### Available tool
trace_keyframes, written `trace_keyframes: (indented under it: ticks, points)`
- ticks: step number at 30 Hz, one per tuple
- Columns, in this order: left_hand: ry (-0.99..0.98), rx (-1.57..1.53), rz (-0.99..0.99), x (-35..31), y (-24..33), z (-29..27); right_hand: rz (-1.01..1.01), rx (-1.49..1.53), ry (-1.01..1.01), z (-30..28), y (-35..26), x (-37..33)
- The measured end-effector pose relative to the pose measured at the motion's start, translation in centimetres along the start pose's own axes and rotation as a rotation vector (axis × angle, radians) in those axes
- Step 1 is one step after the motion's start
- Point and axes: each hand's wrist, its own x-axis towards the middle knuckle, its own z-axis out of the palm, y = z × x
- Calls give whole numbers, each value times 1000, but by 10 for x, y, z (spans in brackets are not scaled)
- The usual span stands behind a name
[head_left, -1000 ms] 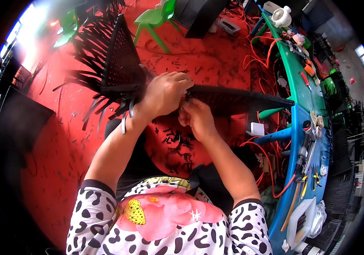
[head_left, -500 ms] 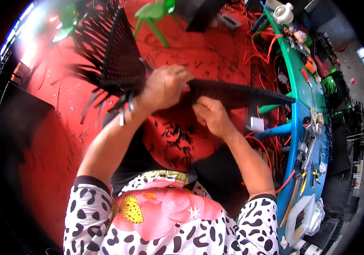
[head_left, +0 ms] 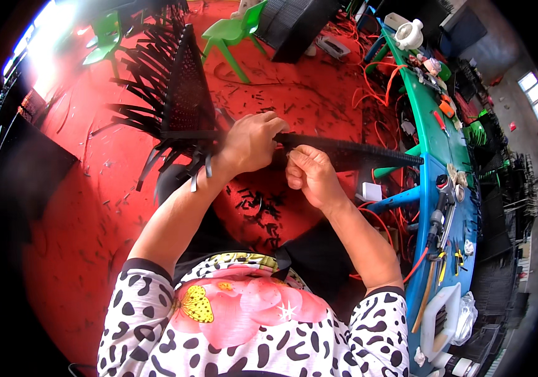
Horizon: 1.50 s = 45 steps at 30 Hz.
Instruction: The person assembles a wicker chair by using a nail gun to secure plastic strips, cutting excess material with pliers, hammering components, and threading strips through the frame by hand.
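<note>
A black woven piece (head_left: 188,94) with a fringe of loose flat strips (head_left: 140,88) stands in front of me, left of centre. Its long dark edge (head_left: 363,149) runs rightward to the blue table. My left hand (head_left: 250,144) is closed over this edge near the corner, fingers curled around it. Just right of it and slightly nearer me, my right hand (head_left: 311,176) is closed in a pinch, thumb against the index finger, at the edge's underside. Whatever sits between those fingertips is too small to make out.
At right stand a blue table (head_left: 429,207) and a green table (head_left: 416,94) with a corded power tool (head_left: 435,226), pliers (head_left: 459,261) and a white frame (head_left: 442,320). Black scraps (head_left: 262,207) litter the red floor. A green chair (head_left: 228,34) stands beyond; orange cords trail beneath the tables.
The whole view has shifted slightly. My right hand has turned, its thumb and index finger now pinched higher against the edge. My left hand keeps its hold on the woven piece.
</note>
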Motion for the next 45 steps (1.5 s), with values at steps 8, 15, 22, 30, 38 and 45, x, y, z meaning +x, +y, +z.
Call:
trace_keyframes:
  ticks: [8, 15, 22, 30, 38, 45]
  points:
    - [82, -186, 109, -5, -5, -1, 11, -56, 39, 13, -5, 2]
    - [232, -118, 187, -2, -2, 8, 16, -382, 19, 11, -24, 13]
    - [244, -105, 73, 6, -3, 11, -701, -1543, 142, -20, -49, 16]
    - [114, -213, -43, 17, -7, 11, -813, -1730, 473, -24, 0, 34]
    - [-17, -215, -98, 15, -14, 2, -970, -1681, 537, -23, 7, 39]
    - [-95, -244, -186, 21, -12, 0, -932, -1689, 535, -24, 6, 38]
